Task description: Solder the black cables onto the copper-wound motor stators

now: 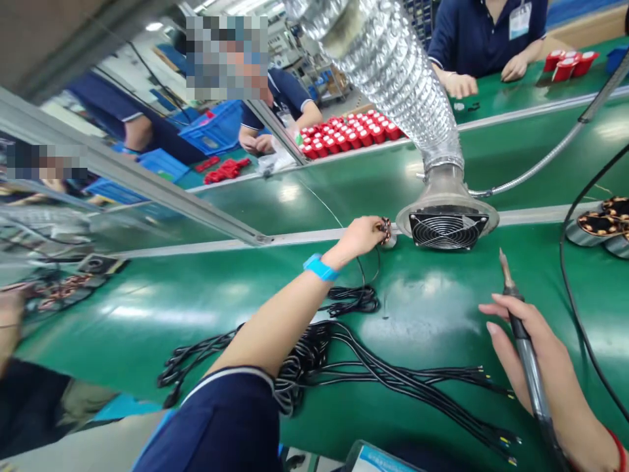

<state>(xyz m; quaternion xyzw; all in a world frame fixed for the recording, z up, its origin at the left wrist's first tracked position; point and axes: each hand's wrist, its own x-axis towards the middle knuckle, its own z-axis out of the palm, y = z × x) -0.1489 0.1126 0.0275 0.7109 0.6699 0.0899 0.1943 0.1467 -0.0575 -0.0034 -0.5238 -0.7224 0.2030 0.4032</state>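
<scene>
My left hand (pixel 360 237), with a blue wristband (pixel 320 267), reaches to the far side of the green bench. Its fingers are closed on a motor stator (pixel 388 235) with copper windings, left of the fan. A thin black cord hangs below the stator toward a coiled black cable (pixel 354 299). On the right, my right hand (pixel 553 357) holds a soldering iron (pixel 531 367) across the palm, tip upward. Its index finger and thumb point out to the left, apart from the iron. Under my left forearm lies a bundle of black power cords (pixel 314 354) with stripped ends.
A fume extractor fan (pixel 447 231) hangs on a silver duct (pixel 393 72) between my hands. More stators (pixel 602 226) stand at the right, beside a black cable (pixel 570 262). Co-workers sit across the line near red cups (pixel 348 134). Another person's hand (pixel 10 314) is at far left.
</scene>
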